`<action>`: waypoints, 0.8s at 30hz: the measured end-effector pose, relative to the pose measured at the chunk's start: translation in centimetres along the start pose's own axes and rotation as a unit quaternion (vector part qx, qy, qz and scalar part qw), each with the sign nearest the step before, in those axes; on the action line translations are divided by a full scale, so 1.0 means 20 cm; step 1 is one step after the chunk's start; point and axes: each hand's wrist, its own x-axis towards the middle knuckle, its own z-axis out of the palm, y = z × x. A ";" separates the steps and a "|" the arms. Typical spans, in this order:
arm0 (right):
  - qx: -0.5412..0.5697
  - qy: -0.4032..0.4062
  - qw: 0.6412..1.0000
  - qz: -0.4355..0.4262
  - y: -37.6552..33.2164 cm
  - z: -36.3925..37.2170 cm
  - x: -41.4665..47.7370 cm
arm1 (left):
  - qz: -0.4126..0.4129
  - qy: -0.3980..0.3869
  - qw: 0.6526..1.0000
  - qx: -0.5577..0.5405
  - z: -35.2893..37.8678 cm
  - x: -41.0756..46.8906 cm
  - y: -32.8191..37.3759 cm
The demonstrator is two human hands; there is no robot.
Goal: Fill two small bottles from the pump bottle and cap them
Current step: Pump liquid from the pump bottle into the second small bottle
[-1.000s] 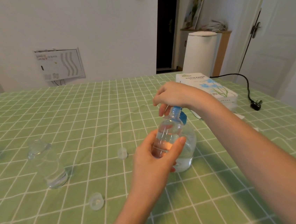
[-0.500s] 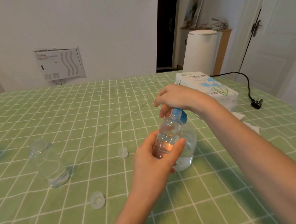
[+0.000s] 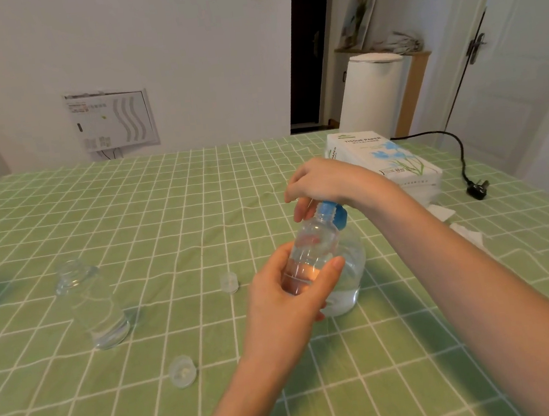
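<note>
Head view: little has shifted in a second. My left hand (image 3: 285, 294) still grips the first small bottle (image 3: 311, 251) beneath the blue pump head (image 3: 333, 213), my right hand (image 3: 324, 182) curled over it, so filling likely continues. One pump bottle (image 3: 351, 277); two small bottles, the second bottle (image 3: 90, 308) uncapped at left; two loose caps, near cap (image 3: 182, 371) and far cap (image 3: 229, 283).

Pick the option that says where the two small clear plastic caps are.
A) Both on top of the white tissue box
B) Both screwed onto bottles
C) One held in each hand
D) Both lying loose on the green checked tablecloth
D: the farther clear plastic cap and the nearer clear plastic cap both lie loose on the green checked tablecloth, on no bottle and in no hand.
</note>
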 end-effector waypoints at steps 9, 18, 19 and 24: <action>0.007 0.054 0.998 -0.034 0.00 -0.03 -0.02 | 0.008 -0.001 1.000 -0.003 0.00 0.01 0.00; 0.008 0.015 0.999 -0.029 -0.02 -0.02 -0.01 | 0.016 -0.001 1.000 0.000 0.00 0.01 0.01; 0.012 0.013 0.999 -0.026 -0.01 -0.02 -0.01 | 0.016 -0.001 1.000 0.003 0.00 0.00 0.00; 0.032 -0.002 0.999 -0.017 0.01 0.01 -0.01 | 0.006 0.003 1.000 0.005 0.00 0.00 -0.01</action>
